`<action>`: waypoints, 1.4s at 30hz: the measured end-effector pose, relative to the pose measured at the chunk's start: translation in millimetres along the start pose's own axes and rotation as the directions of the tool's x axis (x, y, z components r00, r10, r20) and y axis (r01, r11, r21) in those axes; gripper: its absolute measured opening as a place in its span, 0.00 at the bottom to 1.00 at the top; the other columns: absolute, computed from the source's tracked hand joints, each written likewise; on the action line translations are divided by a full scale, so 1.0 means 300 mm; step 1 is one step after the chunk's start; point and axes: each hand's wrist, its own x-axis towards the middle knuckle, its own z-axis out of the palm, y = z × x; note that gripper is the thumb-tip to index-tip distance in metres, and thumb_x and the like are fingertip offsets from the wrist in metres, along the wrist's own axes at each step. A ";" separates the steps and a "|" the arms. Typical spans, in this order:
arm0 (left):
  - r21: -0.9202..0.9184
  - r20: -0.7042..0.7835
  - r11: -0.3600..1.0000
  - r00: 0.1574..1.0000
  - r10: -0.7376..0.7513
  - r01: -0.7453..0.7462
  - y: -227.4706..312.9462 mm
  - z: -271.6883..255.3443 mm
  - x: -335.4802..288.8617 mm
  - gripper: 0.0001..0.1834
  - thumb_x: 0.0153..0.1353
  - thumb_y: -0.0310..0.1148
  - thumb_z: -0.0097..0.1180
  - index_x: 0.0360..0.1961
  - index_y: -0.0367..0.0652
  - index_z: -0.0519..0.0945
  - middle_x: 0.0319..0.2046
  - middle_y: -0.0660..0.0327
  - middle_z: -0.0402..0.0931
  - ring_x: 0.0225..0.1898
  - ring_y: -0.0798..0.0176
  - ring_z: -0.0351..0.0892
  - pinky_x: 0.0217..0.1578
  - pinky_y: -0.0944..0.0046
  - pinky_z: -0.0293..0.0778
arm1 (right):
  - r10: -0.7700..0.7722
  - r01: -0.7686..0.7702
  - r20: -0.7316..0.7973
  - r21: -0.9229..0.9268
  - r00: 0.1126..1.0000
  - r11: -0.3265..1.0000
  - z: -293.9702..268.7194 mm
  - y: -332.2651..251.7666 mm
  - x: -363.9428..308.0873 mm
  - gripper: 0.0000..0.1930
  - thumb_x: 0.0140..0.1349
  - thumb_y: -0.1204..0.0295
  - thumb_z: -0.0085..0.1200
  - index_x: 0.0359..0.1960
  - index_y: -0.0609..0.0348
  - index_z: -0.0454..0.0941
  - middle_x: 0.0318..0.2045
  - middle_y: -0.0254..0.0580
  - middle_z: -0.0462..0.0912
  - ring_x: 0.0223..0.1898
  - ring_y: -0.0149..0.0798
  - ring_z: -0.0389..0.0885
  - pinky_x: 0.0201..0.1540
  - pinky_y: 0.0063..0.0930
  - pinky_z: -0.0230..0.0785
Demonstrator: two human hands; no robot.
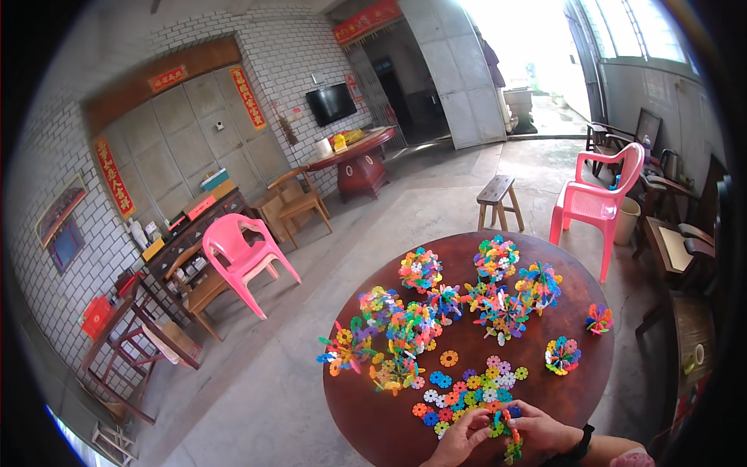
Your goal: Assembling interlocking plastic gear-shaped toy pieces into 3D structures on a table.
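At the near edge of the round brown table (373,412), my left hand (462,440) and my right hand (542,430) are close together. Between them is a small cluster of interlocking plastic flower discs (513,450), in green, red and blue. My right hand grips the cluster from the right, with a dark band on the wrist. Fingertips of my left hand are closed at its left side, by a green disc; exactly what they pinch is too small to tell. Just beyond my hands lies a pile of loose flower discs (470,395) in many colours.
Several finished disc balls (410,327) cover the table's far and left parts. Two smaller ones (562,356) sit at the right. Around the table stand a wooden stool (498,191), a pink armchair (595,198) and another pink chair (243,255). A dark bench (685,342) stands right.
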 end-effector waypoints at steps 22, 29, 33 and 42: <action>-0.061 0.449 0.930 0.842 -0.299 0.363 0.072 -0.010 -0.014 0.17 0.61 0.31 0.49 0.51 0.39 0.68 0.38 0.60 0.74 0.42 0.66 0.73 0.45 0.64 0.71 | 0.034 -0.036 -0.095 -0.017 0.995 0.999 0.033 0.066 -0.011 0.11 0.60 0.78 0.52 0.42 0.55 0.66 0.32 0.37 0.73 0.30 0.36 0.76 0.30 0.30 0.75; -0.214 0.169 0.946 0.963 -0.210 0.243 0.084 0.064 -0.037 0.22 0.61 0.29 0.49 0.57 0.37 0.70 0.47 0.52 0.76 0.50 0.57 0.76 0.51 0.61 0.71 | -0.106 0.103 -0.079 -0.042 0.991 0.994 0.009 0.064 0.010 0.19 0.58 0.83 0.57 0.45 0.51 0.62 0.37 0.35 0.73 0.38 0.33 0.77 0.37 0.30 0.78; 0.092 0.072 0.988 0.989 -0.128 0.121 0.058 0.065 -0.052 0.20 0.60 0.29 0.49 0.54 0.36 0.72 0.44 0.43 0.76 0.48 0.46 0.77 0.48 0.56 0.73 | -0.079 0.070 -0.141 -0.072 0.987 0.995 -0.030 0.080 0.032 0.20 0.56 0.83 0.59 0.44 0.50 0.63 0.38 0.34 0.73 0.38 0.30 0.77 0.38 0.28 0.76; -0.111 0.134 0.992 0.990 -0.050 0.066 0.022 0.052 -0.047 0.09 0.63 0.33 0.50 0.36 0.38 0.73 0.24 0.56 0.75 0.24 0.56 0.77 0.24 0.59 0.72 | -0.147 0.138 -0.100 -0.088 0.984 0.987 0.035 0.054 0.000 0.23 0.52 0.86 0.61 0.42 0.51 0.63 0.40 0.34 0.71 0.40 0.29 0.73 0.43 0.24 0.72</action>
